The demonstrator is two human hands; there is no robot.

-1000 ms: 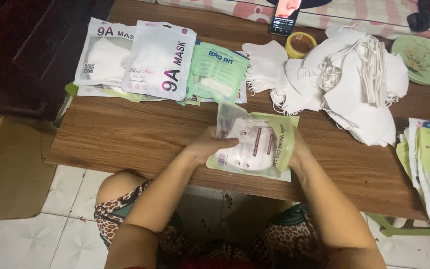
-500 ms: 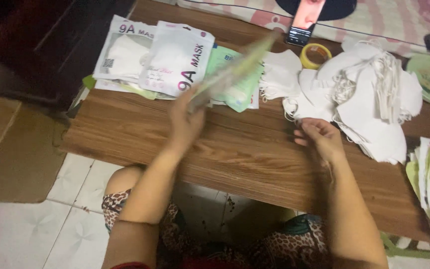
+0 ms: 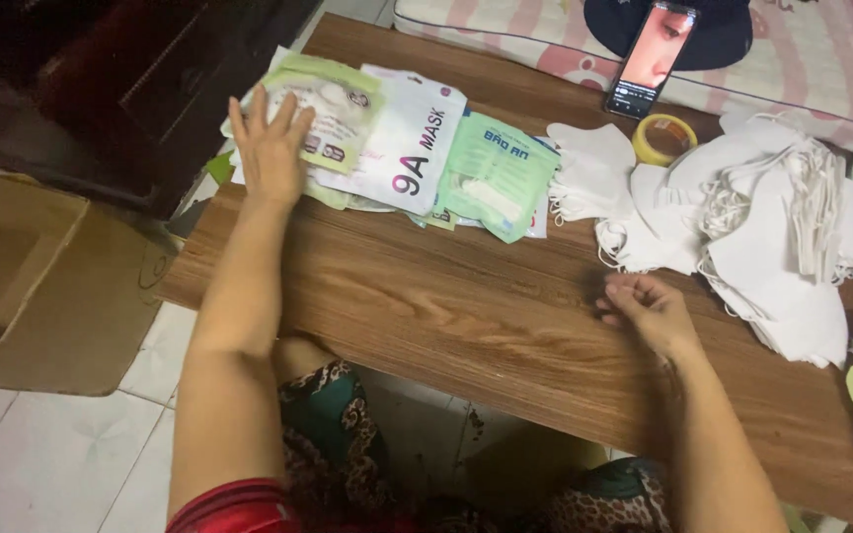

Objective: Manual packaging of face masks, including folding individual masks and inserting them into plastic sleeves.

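- The wooden table point(image 3: 426, 316) fills most of the view, its brown grain bare in the middle and its far edge crowded with things.
- A cardboard box point(image 3: 41, 286) sits open on the tiled floor to the left of the table.
- A big heap of loose white masks point(image 3: 772, 237) with tangled ear loops lies on the right part of the table, spreading towards the far edge.
- A row of flat mask packets point(image 3: 417, 148) lies overlapping along the far left of the table, white ones and pale green ones.
- The top packet point(image 3: 333, 104), pale green with a clear window, lies at the left end of that row, on top of the others.
- The left hand point(image 3: 271, 148) lies flat on the near left edge of that top packet, fingers spread wide and pressing down; it grips nothing.
- The right hand point(image 3: 649, 308) rests on the bare wood just in front of the white masks, fingers loosely curled and holding nothing.
- A phone point(image 3: 652, 59) lies at the far edge with its screen lit.
- A roll of yellow tape point(image 3: 665, 138) sits just in front of the phone, beside the masks.
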